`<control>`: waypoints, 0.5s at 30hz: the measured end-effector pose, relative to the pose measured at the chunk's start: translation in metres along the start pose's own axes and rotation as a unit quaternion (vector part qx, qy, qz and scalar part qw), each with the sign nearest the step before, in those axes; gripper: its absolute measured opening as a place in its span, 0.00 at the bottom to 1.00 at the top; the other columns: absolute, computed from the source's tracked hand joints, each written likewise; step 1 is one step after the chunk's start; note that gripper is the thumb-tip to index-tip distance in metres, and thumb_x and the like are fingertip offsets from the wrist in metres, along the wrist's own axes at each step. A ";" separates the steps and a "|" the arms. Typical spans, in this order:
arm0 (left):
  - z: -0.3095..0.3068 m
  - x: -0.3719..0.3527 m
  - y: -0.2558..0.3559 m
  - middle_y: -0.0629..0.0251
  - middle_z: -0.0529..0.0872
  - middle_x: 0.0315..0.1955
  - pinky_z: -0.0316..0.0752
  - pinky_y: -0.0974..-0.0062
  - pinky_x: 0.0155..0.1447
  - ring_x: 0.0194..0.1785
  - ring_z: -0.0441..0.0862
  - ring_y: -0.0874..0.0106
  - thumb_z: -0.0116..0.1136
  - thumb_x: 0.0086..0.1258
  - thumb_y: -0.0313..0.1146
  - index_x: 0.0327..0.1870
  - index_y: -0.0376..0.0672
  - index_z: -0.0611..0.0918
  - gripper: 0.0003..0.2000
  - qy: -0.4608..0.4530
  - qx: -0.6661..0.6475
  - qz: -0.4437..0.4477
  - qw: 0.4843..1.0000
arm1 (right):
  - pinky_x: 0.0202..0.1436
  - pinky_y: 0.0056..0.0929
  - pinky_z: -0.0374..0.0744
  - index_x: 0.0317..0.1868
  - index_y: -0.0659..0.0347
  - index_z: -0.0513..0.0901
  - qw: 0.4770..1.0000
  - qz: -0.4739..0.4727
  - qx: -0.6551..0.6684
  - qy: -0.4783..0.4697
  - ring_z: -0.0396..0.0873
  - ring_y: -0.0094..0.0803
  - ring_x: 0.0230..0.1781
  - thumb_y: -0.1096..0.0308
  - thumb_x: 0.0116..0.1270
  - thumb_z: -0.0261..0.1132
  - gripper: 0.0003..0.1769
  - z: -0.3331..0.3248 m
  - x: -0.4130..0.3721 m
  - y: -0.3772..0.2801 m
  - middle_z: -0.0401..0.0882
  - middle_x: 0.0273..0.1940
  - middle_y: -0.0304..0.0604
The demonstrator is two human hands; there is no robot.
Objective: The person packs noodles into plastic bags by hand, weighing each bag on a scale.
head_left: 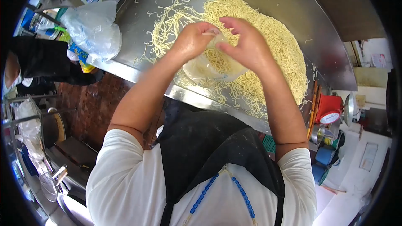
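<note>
A large heap of yellow noodles (278,42) lies spread on the metal tray table (138,21). Over the heap is a clear plastic bag (199,69) with some noodles inside it. The bag's gathered top is pinched between the fingers of my left hand (193,39). Close to the right of the bag's neck, my right hand (248,44) has its thumb and fingers spread apart, with nothing visibly gripped between them.
A bundle of clear plastic bags (98,33) hangs at the tray's left corner. Another person's dark-clothed legs (50,60) are at the far left. A red scale (328,108) stands beyond the tray's right end, near blue containers (324,155).
</note>
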State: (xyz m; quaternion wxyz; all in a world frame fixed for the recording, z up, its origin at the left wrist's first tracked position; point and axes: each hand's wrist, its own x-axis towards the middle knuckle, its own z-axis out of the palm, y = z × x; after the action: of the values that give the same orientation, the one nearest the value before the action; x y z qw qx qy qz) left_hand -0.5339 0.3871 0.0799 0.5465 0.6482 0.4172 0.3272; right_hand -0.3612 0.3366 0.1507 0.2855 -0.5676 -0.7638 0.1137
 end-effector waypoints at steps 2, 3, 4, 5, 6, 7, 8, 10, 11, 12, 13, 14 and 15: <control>0.006 -0.009 0.007 0.58 0.89 0.36 0.79 0.68 0.50 0.42 0.87 0.66 0.58 0.70 0.35 0.51 0.40 0.86 0.13 -0.031 0.027 0.037 0.998 | 0.55 0.42 0.79 0.58 0.58 0.82 0.999 0.007 -0.041 0.000 0.83 0.50 0.49 0.66 0.61 0.68 0.23 0.021 -0.009 0.015 0.85 0.46 0.55; 0.006 -0.020 0.017 0.55 0.89 0.37 0.79 0.66 0.50 0.43 0.87 0.61 0.58 0.68 0.33 0.51 0.41 0.85 0.14 -0.049 0.154 0.081 0.983 | 0.54 0.37 0.79 0.54 0.59 0.83 0.993 0.077 0.011 -0.083 0.84 0.44 0.48 0.69 0.62 0.67 0.19 0.031 -0.013 0.028 0.86 0.46 0.51; 0.005 -0.027 0.022 0.51 0.89 0.37 0.79 0.63 0.51 0.44 0.87 0.55 0.58 0.66 0.32 0.52 0.42 0.84 0.14 -0.064 0.278 0.127 0.950 | 0.54 0.32 0.79 0.51 0.60 0.85 0.974 0.145 0.066 -0.163 0.84 0.38 0.46 0.72 0.63 0.66 0.14 0.038 -0.019 0.040 0.86 0.45 0.47; 0.004 -0.028 0.020 0.51 0.89 0.37 0.79 0.63 0.51 0.44 0.87 0.55 0.58 0.66 0.32 0.52 0.42 0.84 0.14 -0.072 0.277 0.133 0.949 | 0.52 0.31 0.79 0.49 0.60 0.85 0.971 0.157 0.108 -0.146 0.84 0.34 0.44 0.74 0.67 0.62 0.11 0.044 -0.028 0.050 0.87 0.43 0.47; 0.000 -0.031 0.014 0.49 0.88 0.38 0.79 0.60 0.50 0.45 0.86 0.52 0.57 0.65 0.31 0.51 0.43 0.84 0.14 -0.079 0.333 0.083 0.936 | 0.52 0.31 0.79 0.49 0.60 0.85 0.971 0.163 0.106 -0.141 0.84 0.34 0.44 0.74 0.67 0.62 0.11 0.037 -0.034 0.047 0.87 0.43 0.47; -0.005 -0.035 0.008 0.47 0.87 0.39 0.79 0.58 0.50 0.46 0.85 0.48 0.57 0.64 0.30 0.51 0.43 0.83 0.15 -0.084 0.389 0.033 0.917 | 0.51 0.31 0.79 0.48 0.60 0.85 0.967 0.189 0.119 -0.124 0.84 0.33 0.44 0.74 0.67 0.62 0.11 0.028 -0.041 0.039 0.87 0.41 0.46; -0.011 -0.039 0.000 0.48 0.87 0.39 0.79 0.58 0.49 0.44 0.85 0.48 0.56 0.64 0.30 0.50 0.42 0.83 0.14 -0.080 0.402 0.012 0.912 | 0.51 0.30 0.79 0.47 0.60 0.85 0.962 0.215 0.133 -0.105 0.83 0.32 0.43 0.74 0.68 0.61 0.10 0.021 -0.049 0.035 0.87 0.40 0.45; -0.018 -0.046 -0.016 0.48 0.88 0.38 0.79 0.57 0.48 0.43 0.85 0.47 0.55 0.64 0.29 0.50 0.41 0.83 0.14 -0.082 0.425 0.006 0.902 | 0.50 0.31 0.79 0.47 0.59 0.86 0.961 0.216 0.149 -0.088 0.83 0.32 0.42 0.74 0.67 0.62 0.11 0.011 -0.065 0.043 0.86 0.39 0.46; -0.016 -0.051 -0.025 0.48 0.87 0.39 0.78 0.55 0.48 0.44 0.85 0.48 0.54 0.65 0.30 0.50 0.42 0.82 0.13 -0.077 0.388 0.011 0.918 | 0.49 0.31 0.79 0.48 0.59 0.85 0.967 0.195 0.129 -0.100 0.83 0.33 0.41 0.73 0.66 0.63 0.11 0.005 -0.074 0.046 0.86 0.38 0.46; -0.008 -0.057 -0.025 0.47 0.87 0.40 0.77 0.53 0.49 0.45 0.85 0.49 0.53 0.67 0.30 0.50 0.42 0.82 0.13 -0.073 0.350 0.013 0.934 | 0.48 0.32 0.79 0.48 0.59 0.85 0.972 0.174 0.108 -0.114 0.83 0.34 0.40 0.72 0.65 0.64 0.12 -0.002 -0.085 0.049 0.86 0.37 0.47; 0.003 -0.061 -0.024 0.52 0.87 0.36 0.79 0.61 0.46 0.42 0.86 0.56 0.52 0.65 0.26 0.48 0.40 0.82 0.12 -0.040 0.289 -0.031 0.956 | 0.48 0.32 0.79 0.48 0.59 0.85 0.973 0.179 0.107 -0.103 0.83 0.34 0.40 0.72 0.65 0.64 0.12 -0.012 -0.096 0.052 0.86 0.37 0.47; 0.016 -0.061 -0.020 0.52 0.87 0.36 0.79 0.61 0.46 0.42 0.86 0.56 0.52 0.65 0.26 0.48 0.40 0.82 0.12 -0.047 0.293 -0.023 0.955 | 0.47 0.33 0.79 0.50 0.59 0.85 0.973 0.176 0.079 -0.131 0.82 0.35 0.40 0.72 0.63 0.65 0.14 -0.023 -0.106 0.055 0.85 0.36 0.47; 0.031 -0.061 -0.011 0.59 0.85 0.35 0.78 0.69 0.42 0.37 0.83 0.66 0.49 0.67 0.25 0.48 0.40 0.81 0.12 -0.022 0.171 -0.014 0.985 | 0.46 0.34 0.79 0.52 0.59 0.84 0.971 0.172 0.051 -0.160 0.82 0.36 0.39 0.71 0.62 0.67 0.16 -0.033 -0.120 0.057 0.84 0.34 0.47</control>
State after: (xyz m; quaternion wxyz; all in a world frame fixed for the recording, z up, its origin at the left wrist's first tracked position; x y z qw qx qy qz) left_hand -0.5357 0.3192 0.0649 0.4413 0.7331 0.4639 0.2296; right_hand -0.2737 0.2388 0.1117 0.1647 -0.6492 -0.6840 0.2893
